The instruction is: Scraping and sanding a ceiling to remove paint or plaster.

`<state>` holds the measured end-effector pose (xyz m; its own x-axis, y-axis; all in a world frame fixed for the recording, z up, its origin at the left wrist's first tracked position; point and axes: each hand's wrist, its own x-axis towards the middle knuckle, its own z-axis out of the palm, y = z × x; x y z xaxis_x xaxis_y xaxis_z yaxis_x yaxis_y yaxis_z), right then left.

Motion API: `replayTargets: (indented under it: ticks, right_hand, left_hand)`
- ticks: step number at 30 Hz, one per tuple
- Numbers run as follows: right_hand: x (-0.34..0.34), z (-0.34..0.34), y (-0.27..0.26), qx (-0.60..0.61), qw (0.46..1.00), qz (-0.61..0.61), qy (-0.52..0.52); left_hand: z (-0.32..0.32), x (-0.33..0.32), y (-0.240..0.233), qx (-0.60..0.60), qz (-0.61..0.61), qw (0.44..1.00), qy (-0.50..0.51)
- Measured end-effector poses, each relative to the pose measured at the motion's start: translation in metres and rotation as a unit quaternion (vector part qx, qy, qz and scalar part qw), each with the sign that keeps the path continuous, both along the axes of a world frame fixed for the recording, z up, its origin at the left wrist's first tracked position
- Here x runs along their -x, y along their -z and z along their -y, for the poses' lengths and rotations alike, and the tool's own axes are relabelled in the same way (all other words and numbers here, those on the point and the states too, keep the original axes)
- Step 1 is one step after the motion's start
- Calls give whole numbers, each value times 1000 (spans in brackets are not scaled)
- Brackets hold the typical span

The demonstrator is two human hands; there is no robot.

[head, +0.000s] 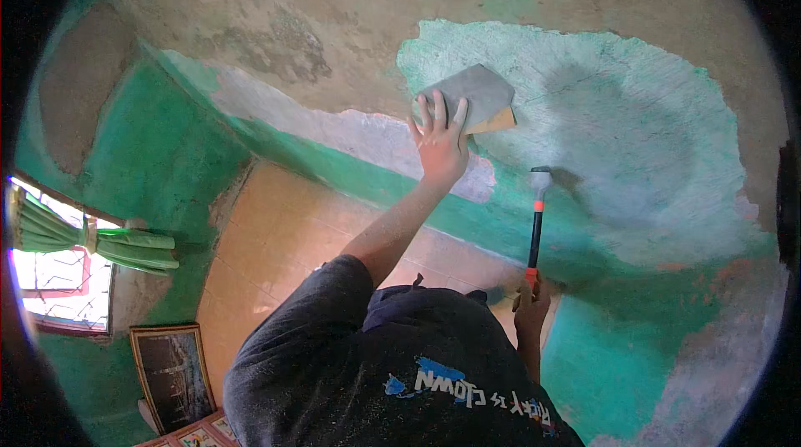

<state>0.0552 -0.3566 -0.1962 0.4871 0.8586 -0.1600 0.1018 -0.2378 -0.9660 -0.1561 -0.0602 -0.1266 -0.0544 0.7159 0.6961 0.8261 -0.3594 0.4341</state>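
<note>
My left hand [443, 143] is spread over a grey sheet of what looks like sandpaper [485, 90] and holds it flat against the wall. One lower corner of the sheet shows a tan side. Around it lies a pale, whitish-green patch of wall [626, 115] with a rough, scraped look. Lower and to the right, my right hand [532, 302] grips the orange end of a long-handled tool [535, 234], apparently a scraper. The tool points up, with its metal head in front of the wall; whether it touches the surface I cannot tell.
Bare grey-brown plaster [350, 21] borders the patch above. Green paint [325, 162] covers the wall's lower strip, which meets a tiled floor [281, 228]. At left are a barred window [62, 278] with a tied green curtain [134, 247] and a framed picture [172, 378].
</note>
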Motion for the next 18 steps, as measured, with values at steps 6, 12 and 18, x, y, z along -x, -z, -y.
replayTargets:
  ticks: [6,12,18]
  right_hand:
    - [6,-6,6,-11,999,-49,-15]
    - [-2,-6,-2,-3,996,-84,-11]
    - [-15,-5,8,-12,999,-44,-14]
  left_hand:
    - [-22,-17,-81,-97,38,994,18]
    - [-10,-21,-36,-54,-91,990,94]
    - [-3,-49,-52,-69,-29,995,73]
